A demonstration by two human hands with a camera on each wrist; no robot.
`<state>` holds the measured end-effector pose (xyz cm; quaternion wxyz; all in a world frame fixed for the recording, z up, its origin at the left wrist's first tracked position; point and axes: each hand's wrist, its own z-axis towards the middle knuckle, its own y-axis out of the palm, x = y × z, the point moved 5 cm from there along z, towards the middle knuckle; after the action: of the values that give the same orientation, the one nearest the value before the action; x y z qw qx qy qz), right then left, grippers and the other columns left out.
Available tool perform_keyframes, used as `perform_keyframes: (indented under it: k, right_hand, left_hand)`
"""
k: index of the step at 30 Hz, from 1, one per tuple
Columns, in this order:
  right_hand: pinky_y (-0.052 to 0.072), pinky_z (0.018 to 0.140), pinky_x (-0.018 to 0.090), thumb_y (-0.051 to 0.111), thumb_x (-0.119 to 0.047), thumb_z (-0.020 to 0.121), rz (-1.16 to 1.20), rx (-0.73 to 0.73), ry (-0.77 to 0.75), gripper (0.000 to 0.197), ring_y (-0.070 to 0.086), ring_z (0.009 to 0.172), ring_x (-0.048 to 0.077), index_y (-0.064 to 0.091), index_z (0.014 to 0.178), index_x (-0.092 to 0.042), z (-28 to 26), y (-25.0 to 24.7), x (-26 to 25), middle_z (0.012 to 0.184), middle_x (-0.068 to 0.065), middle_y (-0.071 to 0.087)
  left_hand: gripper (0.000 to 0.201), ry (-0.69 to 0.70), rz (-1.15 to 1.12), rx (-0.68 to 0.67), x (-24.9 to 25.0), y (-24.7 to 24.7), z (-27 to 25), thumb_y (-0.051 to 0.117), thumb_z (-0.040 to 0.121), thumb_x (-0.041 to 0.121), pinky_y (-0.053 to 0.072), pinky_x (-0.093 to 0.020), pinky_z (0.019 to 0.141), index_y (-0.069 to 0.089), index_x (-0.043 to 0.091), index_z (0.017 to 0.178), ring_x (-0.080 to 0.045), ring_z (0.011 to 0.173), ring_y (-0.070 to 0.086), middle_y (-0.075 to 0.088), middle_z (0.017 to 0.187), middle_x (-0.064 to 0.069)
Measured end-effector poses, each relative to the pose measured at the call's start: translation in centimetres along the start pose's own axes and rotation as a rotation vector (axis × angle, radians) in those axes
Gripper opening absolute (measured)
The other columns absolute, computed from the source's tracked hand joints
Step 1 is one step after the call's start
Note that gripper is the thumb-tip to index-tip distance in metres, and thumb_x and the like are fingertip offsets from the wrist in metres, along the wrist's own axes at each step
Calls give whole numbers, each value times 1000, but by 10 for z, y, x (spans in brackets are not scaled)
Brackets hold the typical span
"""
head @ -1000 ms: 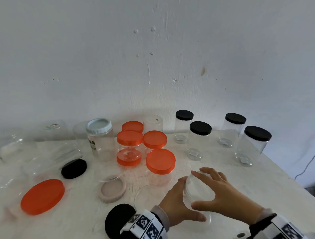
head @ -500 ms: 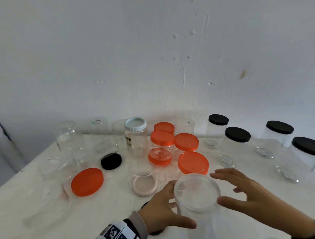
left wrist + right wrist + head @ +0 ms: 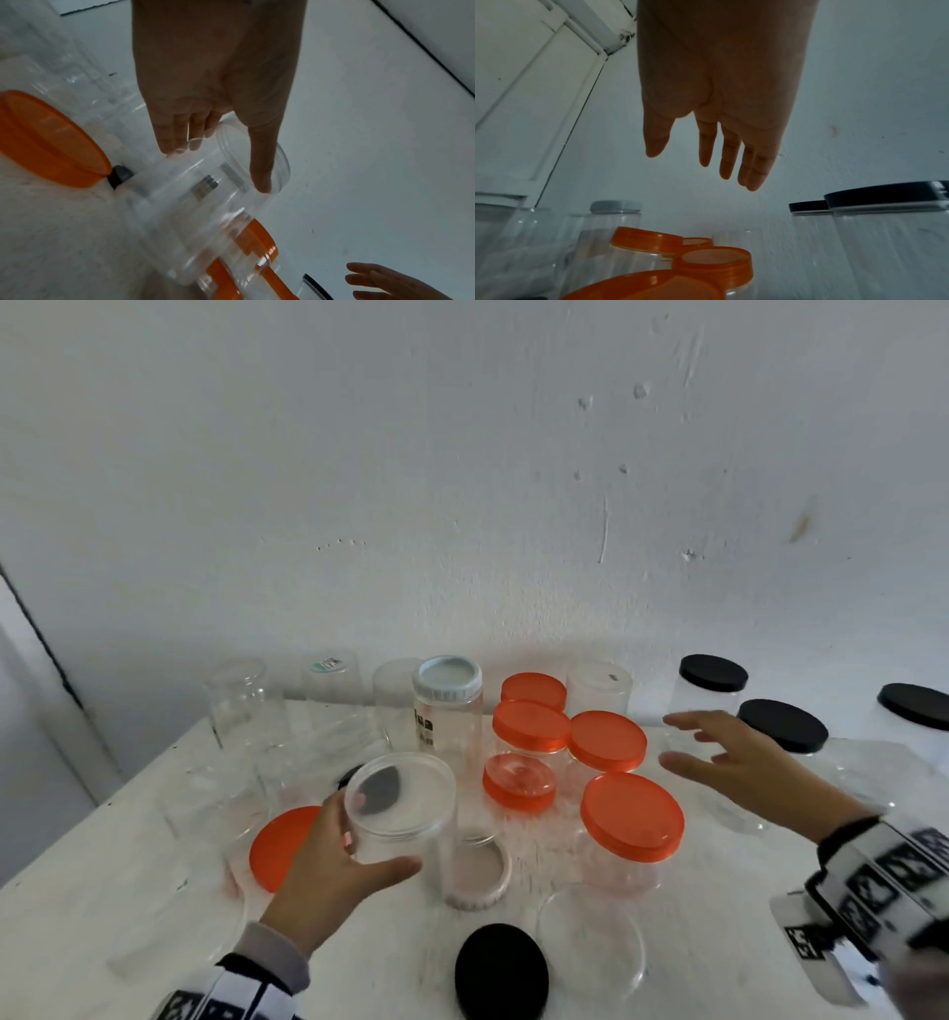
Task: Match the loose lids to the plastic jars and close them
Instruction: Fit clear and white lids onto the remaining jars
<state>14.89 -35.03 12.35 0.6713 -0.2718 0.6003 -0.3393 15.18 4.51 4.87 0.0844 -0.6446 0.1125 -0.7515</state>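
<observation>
My left hand (image 3: pixel 380 839) grips a clear plastic jar (image 3: pixel 405 819) just below its clear lid (image 3: pixel 398 791), thumb on the near side and fingers on the far side. The left wrist view shows the same hold, left hand (image 3: pixel 221 168) round the jar (image 3: pixel 205 213). Whether its base touches the table I cannot tell. My right hand (image 3: pixel 672 739) hovers open and empty over the table's right side, near the black-lidded jars (image 3: pixel 783 726); the right hand (image 3: pixel 693 162) shows spread fingers. Loose lids lie about: orange (image 3: pixel 277 845), pinkish (image 3: pixel 485 878), black (image 3: pixel 500 968), clear (image 3: pixel 590 942).
Several orange-lidded jars (image 3: pixel 631 814) cluster mid-table, beside a jar with a white lid (image 3: pixel 447 690). Open clear jars (image 3: pixel 241 701) stand at the back left by the wall. Another black lid (image 3: pixel 349 775) lies behind the held jar. The table's left edge (image 3: pixel 128 778) is near.
My right hand has let go of the clear lid and drawn away to the right. The left hand has carried the lidded jar leftwards, and the view has swung left.
</observation>
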Motion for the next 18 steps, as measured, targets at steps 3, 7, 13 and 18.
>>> perform_keyframes:
  k: [3, 7, 13, 18]
  right_hand:
    - [39, 94, 28, 66, -50, 80, -91, -4, 17, 58, 47, 113, 9, 49, 132, -30, 35, 0, 4, 130, -6, 51]
    - [34, 93, 25, 64, -46, 86, -205, -38, 27, 62, 45, 120, 14, 44, 139, -21, 74, 2, 2, 136, 0, 48]
    - [32, 104, 33, 59, -47, 90, -344, -116, 38, 66, 42, 130, 23, 36, 144, -18, 126, 16, 2, 145, 5, 41]
    - [32, 107, 35, 57, -49, 90, -389, -170, 120, 71, 40, 132, 26, 32, 146, -14, 162, 26, 18, 147, 9, 37]
  left_hand:
    - [90, -30, 19, 94, -12, -8, 13, 89, 40, 33, 39, -26, 93, 46, 31, 119, -4, 109, 54, 58, 115, 16]
    - [86, -65, 51, 190, -28, -14, 28, 92, 48, 18, 39, -29, 91, 44, 25, 118, -18, 110, 54, 58, 117, 3]
    - [115, -148, 93, 229, -43, -14, 42, 95, 45, 22, 36, -43, 107, 28, 19, 138, -24, 124, 46, 47, 133, -3]
    - [120, -182, 128, 228, -42, -13, 50, 91, 49, 22, 33, -45, 110, 19, 27, 145, -23, 129, 43, 42, 141, -6]
